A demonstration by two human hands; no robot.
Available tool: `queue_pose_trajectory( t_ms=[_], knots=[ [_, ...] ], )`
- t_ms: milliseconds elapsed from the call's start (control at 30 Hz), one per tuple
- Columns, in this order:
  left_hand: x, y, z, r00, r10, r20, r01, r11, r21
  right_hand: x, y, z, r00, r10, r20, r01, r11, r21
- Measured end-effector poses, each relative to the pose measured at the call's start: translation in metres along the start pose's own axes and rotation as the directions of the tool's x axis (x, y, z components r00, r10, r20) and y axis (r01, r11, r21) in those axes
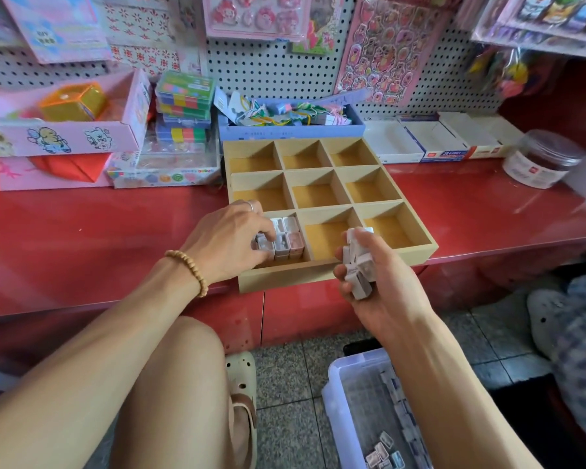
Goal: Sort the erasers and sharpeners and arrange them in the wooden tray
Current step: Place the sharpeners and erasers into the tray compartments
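Here, left hand (229, 240) pinching eraser (264, 247), right hand (369, 269) clutching

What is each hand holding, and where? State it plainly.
Right hand: a bunch of small boxes, fingers wrapped round their sides. Left hand: fingers pinch one box in the tray.

Nine-compartment wooden tray (420, 253) on the red counter (99, 238), at its front edge; small boxed sharpeners (286, 236) in the tray's near-left compartment, left hand (227, 242) on them; right hand (379, 282) before the near-middle compartment, holding further small white boxes (357, 262); blue cardboard box (291, 128) directly behind the tray; clear plastic bin (339, 401) on the floor below, right of the knee.
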State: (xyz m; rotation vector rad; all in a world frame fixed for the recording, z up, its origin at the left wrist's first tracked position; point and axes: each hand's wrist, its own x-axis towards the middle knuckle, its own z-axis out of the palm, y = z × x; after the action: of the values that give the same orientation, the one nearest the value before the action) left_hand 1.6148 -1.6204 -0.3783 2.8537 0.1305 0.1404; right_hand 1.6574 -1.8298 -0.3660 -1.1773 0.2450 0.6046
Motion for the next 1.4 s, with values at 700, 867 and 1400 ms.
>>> queue_pose_trajectory(
  t_ms=[700, 867, 1400],
  knots=[
    [0.011, 0.032, -0.043, 0.979, 0.202, 0.026, -0.170, 0.884, -0.436, 0.006, -0.014, 0.013, 0.949, 0.061, 0.310, 0.054, 0.936, -0.348],
    [0.019, 0.040, -0.053, 0.967, 0.253, 0.022, -0.224, 0.891, -0.394, 0.011, -0.018, 0.023, 0.926, 0.108, 0.363, 0.022, 0.941, -0.338],
    [0.014, 0.015, -0.041, 0.988, 0.124, -0.089, -0.150, 0.878, -0.453, 0.028, -0.013, 0.041, 0.952, 0.080, 0.296, 0.026, 0.941, -0.337]
  ],
)
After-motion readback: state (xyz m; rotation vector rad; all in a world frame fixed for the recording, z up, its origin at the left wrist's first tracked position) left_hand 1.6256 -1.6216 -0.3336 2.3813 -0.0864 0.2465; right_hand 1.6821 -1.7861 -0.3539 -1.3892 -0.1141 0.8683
